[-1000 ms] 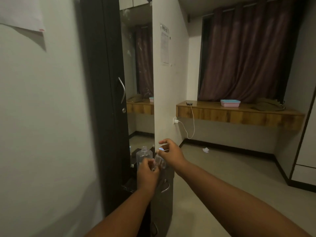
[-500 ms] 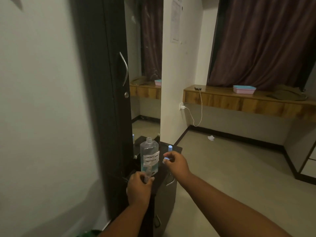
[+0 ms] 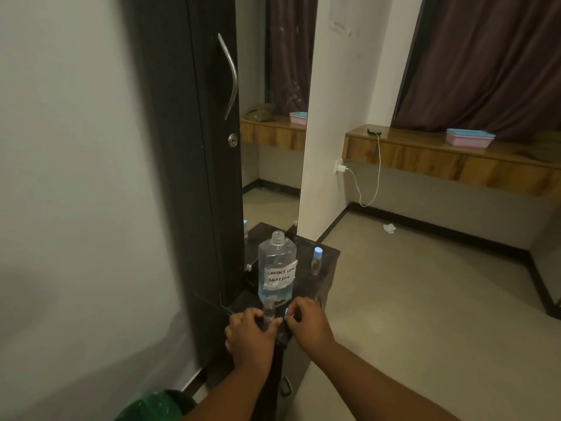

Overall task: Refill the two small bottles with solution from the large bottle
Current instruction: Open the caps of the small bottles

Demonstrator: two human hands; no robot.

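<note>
Bottom centre of frame: left hand (image 3: 249, 335) wrapped round a small clear glass vial (image 3: 269, 311), cap off, standing upright on the near edge of a dark glossy cabinet top (image 3: 326, 262). Right hand (image 3: 309, 325) just beside it, fingers pinched on a small pale blue cap (image 3: 287, 312), close to the vial's mouth but not on it. Green plastic item (image 3: 154, 405) at bottom left edge, can't tell what it is.

Directly behind the vial, mid frame: large clear plastic bottle (image 3: 277, 265), upright, uncapped, w/ handwritten white label "CONTACT LENS SOLUTION", approx half full of clear liquid. To its right, apart from it: second small clear vial w/ pale blue cap (image 3: 317, 261), upright, cap on.

Left of centre: tall dark wardrobe door w/ curved metal handle (image 3: 209, 141). Far right: wooden shelf (image 3: 425, 156) carrying a pink tray w/ blue lid (image 3: 469, 137), dark maroon curtain (image 3: 485, 62) above.
</note>
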